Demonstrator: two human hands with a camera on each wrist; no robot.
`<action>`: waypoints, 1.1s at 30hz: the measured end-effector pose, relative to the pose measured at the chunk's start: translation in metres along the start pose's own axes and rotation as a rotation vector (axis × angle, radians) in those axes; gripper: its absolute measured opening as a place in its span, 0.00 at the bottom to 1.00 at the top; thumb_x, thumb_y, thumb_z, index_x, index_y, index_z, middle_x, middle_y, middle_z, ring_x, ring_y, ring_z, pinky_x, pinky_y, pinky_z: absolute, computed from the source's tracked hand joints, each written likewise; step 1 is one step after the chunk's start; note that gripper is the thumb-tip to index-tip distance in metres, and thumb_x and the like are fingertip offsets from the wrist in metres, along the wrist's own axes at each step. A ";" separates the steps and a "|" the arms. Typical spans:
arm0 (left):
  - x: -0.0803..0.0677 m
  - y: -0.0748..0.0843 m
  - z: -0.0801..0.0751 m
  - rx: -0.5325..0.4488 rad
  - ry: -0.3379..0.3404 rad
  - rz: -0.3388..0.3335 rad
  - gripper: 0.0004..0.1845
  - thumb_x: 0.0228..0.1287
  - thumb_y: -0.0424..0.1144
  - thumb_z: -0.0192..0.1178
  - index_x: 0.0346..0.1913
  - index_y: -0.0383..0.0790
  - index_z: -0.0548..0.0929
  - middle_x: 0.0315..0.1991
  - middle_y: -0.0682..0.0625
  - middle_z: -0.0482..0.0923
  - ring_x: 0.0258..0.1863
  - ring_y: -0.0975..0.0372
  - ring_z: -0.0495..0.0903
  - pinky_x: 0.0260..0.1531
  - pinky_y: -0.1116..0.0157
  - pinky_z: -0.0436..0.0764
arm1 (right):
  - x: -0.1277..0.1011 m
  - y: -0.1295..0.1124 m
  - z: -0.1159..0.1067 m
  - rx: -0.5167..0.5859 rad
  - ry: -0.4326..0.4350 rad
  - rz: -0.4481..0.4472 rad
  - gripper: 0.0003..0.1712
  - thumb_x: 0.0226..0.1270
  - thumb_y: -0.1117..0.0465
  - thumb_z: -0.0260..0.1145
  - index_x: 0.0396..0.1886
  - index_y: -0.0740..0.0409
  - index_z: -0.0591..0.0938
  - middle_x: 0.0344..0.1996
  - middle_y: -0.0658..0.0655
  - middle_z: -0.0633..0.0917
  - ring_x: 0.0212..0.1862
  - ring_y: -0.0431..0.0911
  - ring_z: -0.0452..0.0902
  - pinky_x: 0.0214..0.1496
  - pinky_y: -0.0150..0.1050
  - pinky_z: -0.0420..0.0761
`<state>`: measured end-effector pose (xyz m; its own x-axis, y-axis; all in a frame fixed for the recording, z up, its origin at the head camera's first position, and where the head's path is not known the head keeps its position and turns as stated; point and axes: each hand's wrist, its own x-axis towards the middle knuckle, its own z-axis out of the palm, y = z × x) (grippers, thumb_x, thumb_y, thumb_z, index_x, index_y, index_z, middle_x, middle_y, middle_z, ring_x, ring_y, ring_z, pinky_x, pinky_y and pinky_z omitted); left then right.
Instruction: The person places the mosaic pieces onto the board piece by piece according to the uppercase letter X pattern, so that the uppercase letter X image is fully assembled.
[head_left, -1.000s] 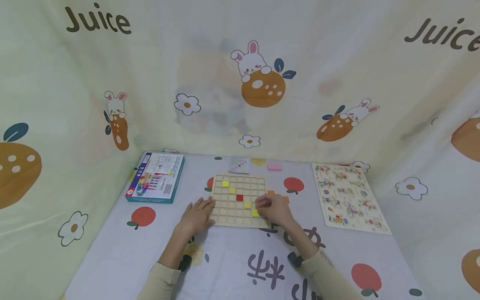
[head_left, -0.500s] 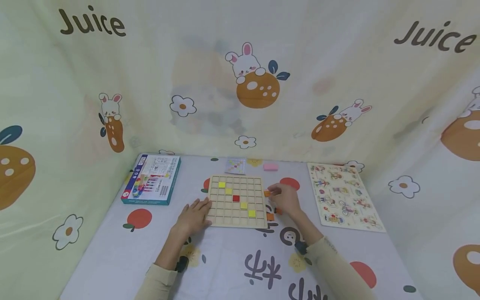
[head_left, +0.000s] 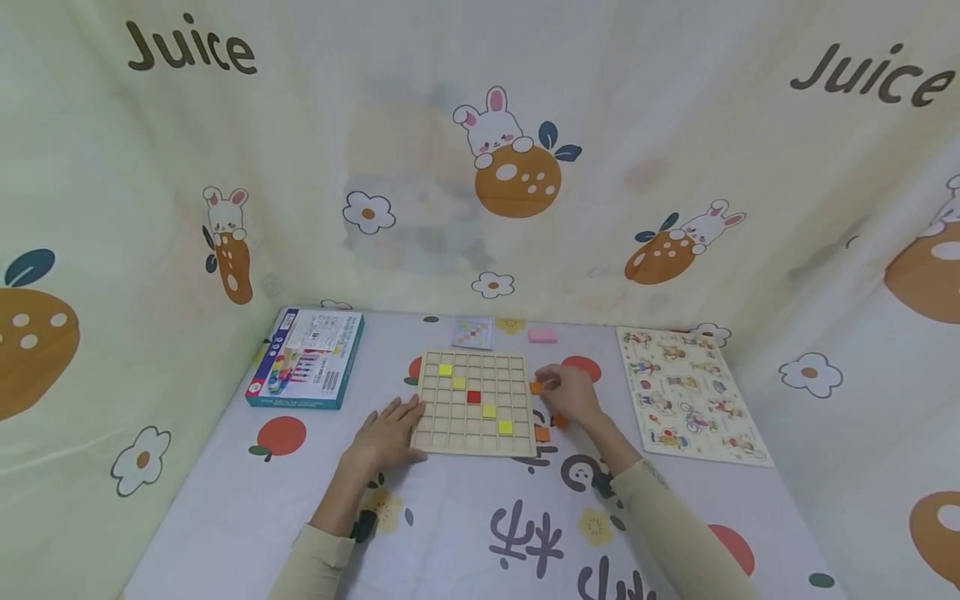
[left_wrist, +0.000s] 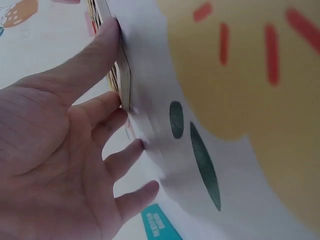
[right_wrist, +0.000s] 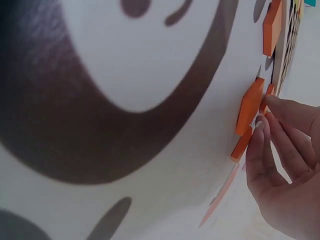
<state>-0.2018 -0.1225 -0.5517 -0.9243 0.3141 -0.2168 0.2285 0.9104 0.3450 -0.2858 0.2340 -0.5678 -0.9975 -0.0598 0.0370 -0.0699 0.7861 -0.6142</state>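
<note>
Orange tiles (head_left: 542,434) are scattered right of the board (head_left: 456,427); one is touched by the right hand (head_left: 572,393), fingers bent close (grip can't be told). Board's left edge is touched by the left hand (head_left: 384,438), spread, empty.

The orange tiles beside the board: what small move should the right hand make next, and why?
Probably lift the orange tile nearest the right hand: its fingertips are right at that tile, the left hand rests at the edge of the board, and many of the board's squares hold no tile.
</note>
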 end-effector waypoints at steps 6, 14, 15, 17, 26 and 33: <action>0.003 -0.001 0.002 -0.003 0.024 -0.005 0.50 0.60 0.53 0.76 0.81 0.44 0.63 0.83 0.49 0.57 0.82 0.46 0.52 0.75 0.32 0.56 | 0.006 0.004 0.002 -0.026 0.014 0.006 0.19 0.64 0.67 0.74 0.55 0.55 0.88 0.46 0.54 0.89 0.45 0.49 0.84 0.48 0.45 0.87; 0.002 -0.003 0.009 -0.032 0.039 -0.011 0.50 0.60 0.52 0.76 0.81 0.44 0.64 0.83 0.50 0.57 0.82 0.46 0.52 0.75 0.31 0.55 | 0.009 0.009 0.002 0.034 0.033 0.010 0.18 0.60 0.69 0.74 0.50 0.55 0.89 0.42 0.53 0.90 0.39 0.46 0.85 0.38 0.39 0.86; 0.002 -0.002 0.008 -0.033 0.044 -0.010 0.50 0.60 0.52 0.76 0.81 0.44 0.64 0.83 0.50 0.57 0.82 0.46 0.53 0.75 0.31 0.55 | 0.010 0.010 0.001 0.040 0.035 0.009 0.17 0.60 0.69 0.74 0.50 0.55 0.89 0.41 0.53 0.90 0.37 0.46 0.85 0.35 0.39 0.85; 0.002 -0.002 0.007 -0.036 0.053 -0.010 0.49 0.60 0.52 0.76 0.81 0.44 0.65 0.83 0.49 0.57 0.82 0.46 0.53 0.74 0.31 0.56 | 0.012 0.011 -0.001 0.051 0.041 0.011 0.17 0.60 0.68 0.73 0.50 0.54 0.89 0.41 0.52 0.90 0.34 0.46 0.85 0.31 0.38 0.84; 0.004 -0.001 0.008 -0.026 0.054 -0.027 0.49 0.60 0.51 0.76 0.81 0.45 0.64 0.83 0.50 0.57 0.82 0.46 0.53 0.75 0.32 0.56 | 0.025 0.006 -0.005 0.098 0.087 0.004 0.14 0.60 0.63 0.77 0.47 0.53 0.91 0.38 0.52 0.91 0.39 0.48 0.85 0.36 0.38 0.82; 0.005 -0.003 0.007 -0.035 0.048 -0.017 0.50 0.61 0.51 0.76 0.82 0.45 0.63 0.83 0.50 0.56 0.82 0.46 0.53 0.75 0.32 0.56 | 0.039 -0.013 0.003 0.168 0.041 0.027 0.14 0.63 0.63 0.78 0.48 0.53 0.91 0.40 0.52 0.91 0.40 0.48 0.88 0.44 0.43 0.87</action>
<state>-0.2048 -0.1219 -0.5606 -0.9418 0.2846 -0.1792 0.2025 0.9052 0.3736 -0.3237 0.2195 -0.5600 -0.9987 -0.0122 0.0486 -0.0441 0.6726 -0.7387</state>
